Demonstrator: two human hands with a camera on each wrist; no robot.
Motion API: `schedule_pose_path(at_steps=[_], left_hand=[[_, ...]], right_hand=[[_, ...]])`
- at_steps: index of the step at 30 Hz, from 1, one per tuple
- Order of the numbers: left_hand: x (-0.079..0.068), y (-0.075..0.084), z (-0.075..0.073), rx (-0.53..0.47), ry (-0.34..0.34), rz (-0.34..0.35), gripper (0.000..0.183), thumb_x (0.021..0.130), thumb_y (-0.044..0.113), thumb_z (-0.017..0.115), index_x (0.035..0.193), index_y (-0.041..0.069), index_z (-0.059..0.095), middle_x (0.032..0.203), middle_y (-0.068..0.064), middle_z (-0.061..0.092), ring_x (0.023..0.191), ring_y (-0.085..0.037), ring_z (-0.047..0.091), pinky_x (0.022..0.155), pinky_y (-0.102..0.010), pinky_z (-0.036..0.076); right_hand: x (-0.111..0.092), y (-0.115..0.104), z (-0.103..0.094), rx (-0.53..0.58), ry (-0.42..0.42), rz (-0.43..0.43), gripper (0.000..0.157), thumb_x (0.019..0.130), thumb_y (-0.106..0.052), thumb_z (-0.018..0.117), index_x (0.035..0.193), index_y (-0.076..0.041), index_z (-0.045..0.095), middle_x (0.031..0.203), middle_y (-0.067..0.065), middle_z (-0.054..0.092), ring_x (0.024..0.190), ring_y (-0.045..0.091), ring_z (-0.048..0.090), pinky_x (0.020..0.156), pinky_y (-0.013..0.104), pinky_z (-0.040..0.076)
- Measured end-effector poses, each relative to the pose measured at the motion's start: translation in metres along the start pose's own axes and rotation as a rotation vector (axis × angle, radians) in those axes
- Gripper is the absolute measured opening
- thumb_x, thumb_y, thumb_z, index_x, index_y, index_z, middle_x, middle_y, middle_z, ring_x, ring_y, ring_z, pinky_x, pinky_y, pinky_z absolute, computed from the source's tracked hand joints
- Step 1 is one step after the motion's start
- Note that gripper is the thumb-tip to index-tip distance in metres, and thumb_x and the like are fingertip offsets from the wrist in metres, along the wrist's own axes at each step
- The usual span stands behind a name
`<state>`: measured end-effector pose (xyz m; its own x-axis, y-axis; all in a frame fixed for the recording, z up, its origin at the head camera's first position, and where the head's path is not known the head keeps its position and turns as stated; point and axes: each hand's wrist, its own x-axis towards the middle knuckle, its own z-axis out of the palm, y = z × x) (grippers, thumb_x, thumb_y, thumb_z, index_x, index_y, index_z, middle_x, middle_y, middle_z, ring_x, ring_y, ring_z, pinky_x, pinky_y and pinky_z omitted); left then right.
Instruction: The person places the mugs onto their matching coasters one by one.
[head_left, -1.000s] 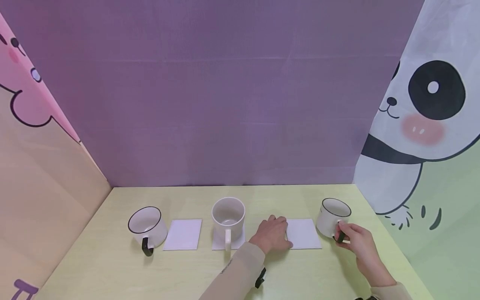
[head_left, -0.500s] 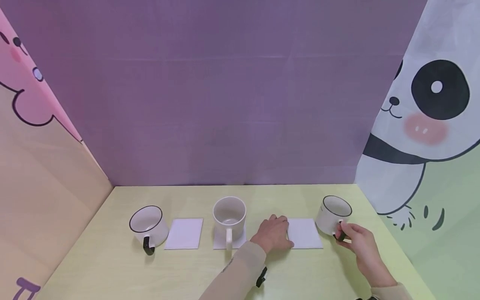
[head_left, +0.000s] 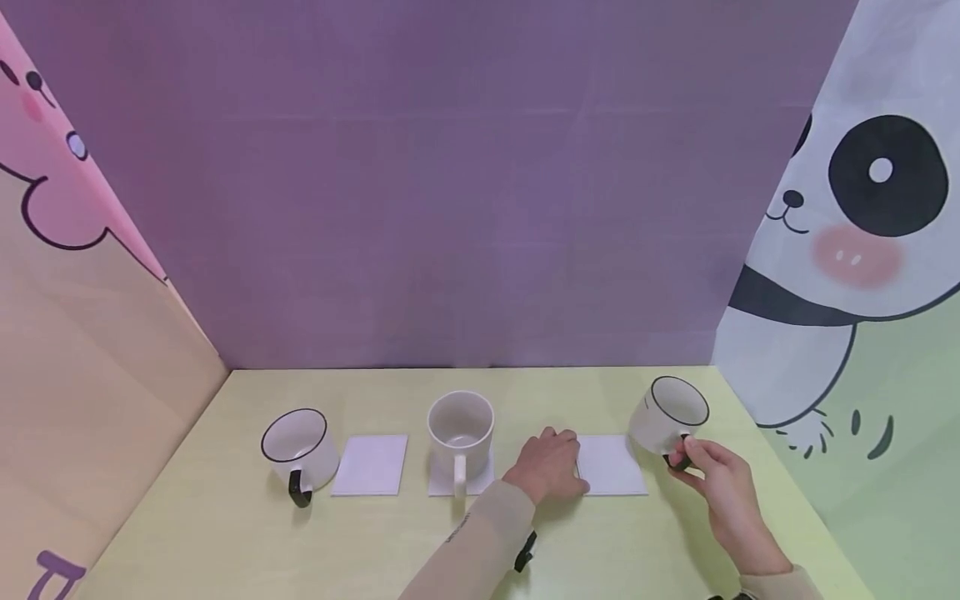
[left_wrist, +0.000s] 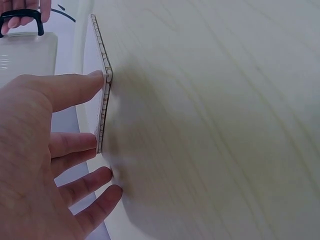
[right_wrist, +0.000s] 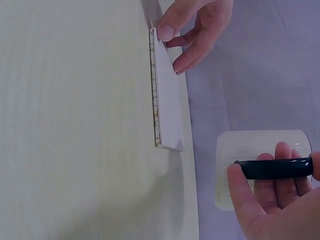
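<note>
By its black handle (right_wrist: 275, 169), my right hand (head_left: 726, 496) grips a white mug (head_left: 660, 423) with a dark rim, at the right of the table. The mug tilts and hangs off to the right of a white square coaster (head_left: 613, 467). My left hand (head_left: 551, 467) touches that coaster's left side, thumb at the near corner and index finger toward the far one. In the left wrist view the other fingers (left_wrist: 102, 200) reach past the coaster's edge, fairly straight.
In the middle an all-white mug (head_left: 459, 425) stands on a coaster (head_left: 482, 482). Farther left lie a bare coaster (head_left: 370, 465) and a black-rimmed white mug (head_left: 318, 467). Another black handle (head_left: 527, 552) shows beside my left sleeve. A purple backdrop (head_left: 450, 208) rises behind the table.
My right hand has raised and tilted its mug slightly, moving it a little toward the back. The left hand stays at the coaster.
</note>
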<state>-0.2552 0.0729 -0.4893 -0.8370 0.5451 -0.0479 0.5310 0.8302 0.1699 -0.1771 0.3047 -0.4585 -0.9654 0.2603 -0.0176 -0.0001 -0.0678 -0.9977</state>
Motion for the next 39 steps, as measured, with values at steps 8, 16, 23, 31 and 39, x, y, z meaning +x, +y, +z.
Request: schedule_pose_path(at_steps=[8,16,23,31,39], left_hand=[[0.0,0.0,-0.002,-0.006,-0.008,-0.002,0.038,0.085,0.049,0.076,0.102,0.016,0.069,0.119,0.009,0.06,0.102,-0.015,0.051,0.08,-0.03,0.047],[0.001,0.001,0.0,-0.016,-0.003,-0.004,0.037,0.084,0.049,0.076,0.1,0.017,0.068,0.121,0.01,0.059,0.102,-0.014,0.051,0.081,-0.029,0.046],[0.002,0.001,0.001,-0.02,0.004,-0.002,0.037,0.084,0.049,0.078,0.099,0.017,0.067,0.116,0.011,0.06,0.101,-0.014,0.051,0.08,-0.029,0.045],[0.002,0.001,0.001,-0.017,0.002,-0.011,0.039,0.084,0.049,0.077,0.104,0.017,0.069,0.125,0.01,0.06,0.104,-0.015,0.051,0.082,-0.029,0.046],[0.002,0.002,0.001,-0.022,0.004,-0.016,0.039,0.083,0.048,0.078,0.105,0.017,0.07,0.126,0.01,0.06,0.105,-0.015,0.051,0.082,-0.029,0.046]], right_hand=[[-0.001,-0.007,0.009,0.024,0.013,-0.016,0.02,0.105,-0.01,0.056,0.093,-0.002,0.07,0.079,-0.001,0.067,0.08,0.01,0.068,0.082,0.034,0.06],[-0.003,-0.008,0.018,0.016,0.0,-0.008,0.02,0.105,-0.012,0.056,0.097,0.001,0.069,0.081,0.0,0.067,0.082,0.011,0.068,0.083,0.035,0.06],[-0.001,-0.005,0.026,0.014,-0.008,0.003,0.019,0.105,-0.008,0.055,0.094,-0.002,0.07,0.079,-0.001,0.067,0.081,0.01,0.068,0.084,0.036,0.06],[-0.002,-0.005,0.033,-0.046,0.009,0.044,0.021,0.105,-0.01,0.054,0.097,0.004,0.067,0.079,0.0,0.066,0.081,0.009,0.065,0.082,0.033,0.06],[0.001,-0.003,0.04,-0.081,0.022,0.086,0.02,0.105,-0.01,0.055,0.099,0.006,0.066,0.079,0.0,0.065,0.079,0.009,0.064,0.082,0.033,0.06]])
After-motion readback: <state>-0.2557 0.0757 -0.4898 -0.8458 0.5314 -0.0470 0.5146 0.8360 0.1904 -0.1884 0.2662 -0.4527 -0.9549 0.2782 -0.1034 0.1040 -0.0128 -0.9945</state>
